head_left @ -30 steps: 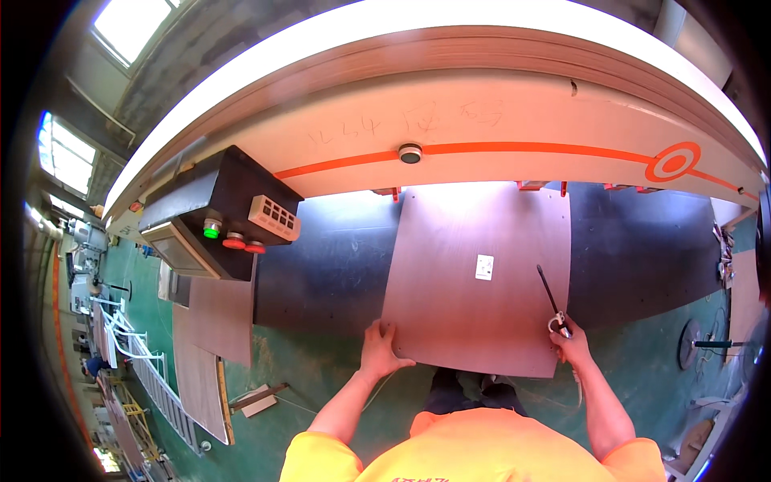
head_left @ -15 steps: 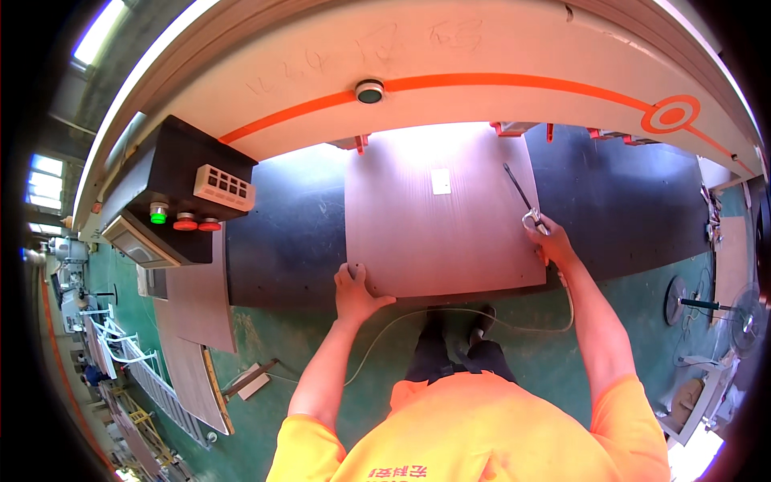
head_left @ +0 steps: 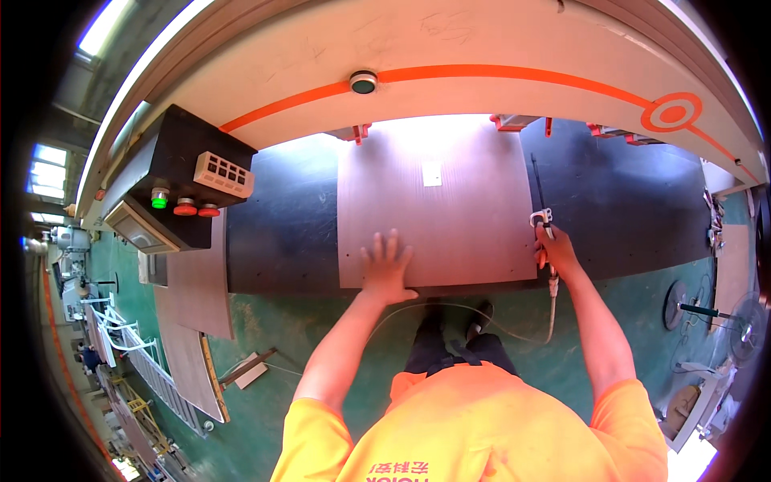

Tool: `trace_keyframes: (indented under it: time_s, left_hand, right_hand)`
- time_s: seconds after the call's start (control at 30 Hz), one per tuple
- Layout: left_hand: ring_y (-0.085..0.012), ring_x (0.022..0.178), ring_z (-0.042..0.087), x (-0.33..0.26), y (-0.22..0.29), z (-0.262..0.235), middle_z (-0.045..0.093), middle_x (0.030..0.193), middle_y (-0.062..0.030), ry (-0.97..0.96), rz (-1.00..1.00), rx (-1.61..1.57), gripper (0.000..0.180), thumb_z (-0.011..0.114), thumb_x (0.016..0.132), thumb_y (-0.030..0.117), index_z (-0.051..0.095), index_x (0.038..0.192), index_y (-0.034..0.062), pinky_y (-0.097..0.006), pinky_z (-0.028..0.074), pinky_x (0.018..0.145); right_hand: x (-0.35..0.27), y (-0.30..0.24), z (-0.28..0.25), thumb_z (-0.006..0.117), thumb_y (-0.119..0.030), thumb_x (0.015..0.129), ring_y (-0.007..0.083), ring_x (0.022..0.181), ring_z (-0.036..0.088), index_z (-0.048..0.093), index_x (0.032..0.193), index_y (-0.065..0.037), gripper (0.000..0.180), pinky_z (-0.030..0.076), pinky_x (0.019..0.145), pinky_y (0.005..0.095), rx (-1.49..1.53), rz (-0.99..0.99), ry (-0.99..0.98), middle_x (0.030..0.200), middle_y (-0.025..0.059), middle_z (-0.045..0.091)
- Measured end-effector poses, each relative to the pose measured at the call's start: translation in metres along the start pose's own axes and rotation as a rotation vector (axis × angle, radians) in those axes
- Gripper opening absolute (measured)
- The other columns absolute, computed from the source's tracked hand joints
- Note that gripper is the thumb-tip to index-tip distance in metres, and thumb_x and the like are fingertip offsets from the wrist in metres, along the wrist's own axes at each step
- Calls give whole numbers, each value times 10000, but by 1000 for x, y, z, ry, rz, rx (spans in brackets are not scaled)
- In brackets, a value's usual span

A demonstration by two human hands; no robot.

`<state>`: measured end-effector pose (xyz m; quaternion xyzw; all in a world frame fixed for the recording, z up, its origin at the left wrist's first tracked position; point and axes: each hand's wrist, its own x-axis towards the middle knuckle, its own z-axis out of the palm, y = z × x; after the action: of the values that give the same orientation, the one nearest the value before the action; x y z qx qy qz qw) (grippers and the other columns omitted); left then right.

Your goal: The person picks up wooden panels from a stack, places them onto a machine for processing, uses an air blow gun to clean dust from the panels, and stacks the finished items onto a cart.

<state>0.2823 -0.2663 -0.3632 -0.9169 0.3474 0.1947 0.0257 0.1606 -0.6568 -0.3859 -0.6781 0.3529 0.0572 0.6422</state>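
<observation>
A wood-grain panel (head_left: 458,225) with a small white label (head_left: 432,174) lies on the black machine table (head_left: 618,213). My left hand (head_left: 387,271) is spread over the panel's near left corner, fingers pointing away from me. At the panel's right edge my right hand (head_left: 557,251) is wrapped round an air blow gun (head_left: 541,217). Its long thin nozzle points to the far side, along the panel's edge. A pale hose (head_left: 552,301) hangs from the gun's grip and loops behind my legs.
A white machine beam (head_left: 482,92) with an orange stripe spans the far side. On the left hangs a black control box (head_left: 181,161) with buttons, near stacked boards (head_left: 193,289). A floor fan (head_left: 735,317) stands at right on the green floor.
My left hand has moved right and farther onto the panel, its fingers now spread. The blow gun has swung from over the panel to its right edge. The panel has shifted slightly left and away.
</observation>
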Motion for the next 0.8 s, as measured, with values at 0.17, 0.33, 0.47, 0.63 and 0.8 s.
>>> trace_keyframes:
  time_s: [0.17,0.33,0.47,0.63,0.8]
  left_hand:
    - [-567,1404,105,41,68,-21,55,1579,-254,-139,-1,28,1077,834,582,459,311,1495,226,-708,249,1045]
    - [-590,1386,144,49,70,-33,59,1567,-291,-226,18,49,1083,837,564,412,316,1493,220,-646,351,1022]
    - [-584,1385,161,52,77,-37,65,1569,-289,-239,-20,89,1079,842,552,412,335,1484,216,-582,402,1020]
    - [-576,1390,160,48,76,-34,58,1574,-281,-230,-28,76,1110,855,542,410,318,1496,230,-572,423,1006]
    - [-548,1407,146,39,72,-38,40,1586,-250,-231,-24,40,1129,871,542,379,301,1507,249,-573,397,1034]
  right_hand:
    - [-56,4,-14,559,-357,977,148,406,538,576,986,-24,333,412,370,272,85,15,33,640,79,583]
    - [-98,40,-31,517,-338,1002,134,430,547,571,1134,-24,345,417,384,254,178,91,12,634,73,593]
    - [-116,43,-27,494,-333,1014,128,451,552,566,1144,-9,356,424,410,244,210,108,-54,636,73,593]
    - [-148,35,-37,515,-326,997,109,470,542,599,1080,-33,317,416,427,237,161,112,-114,622,41,571]
    - [-208,33,-45,531,-297,971,97,456,523,632,1010,-51,268,403,410,245,-249,198,-406,592,20,550]
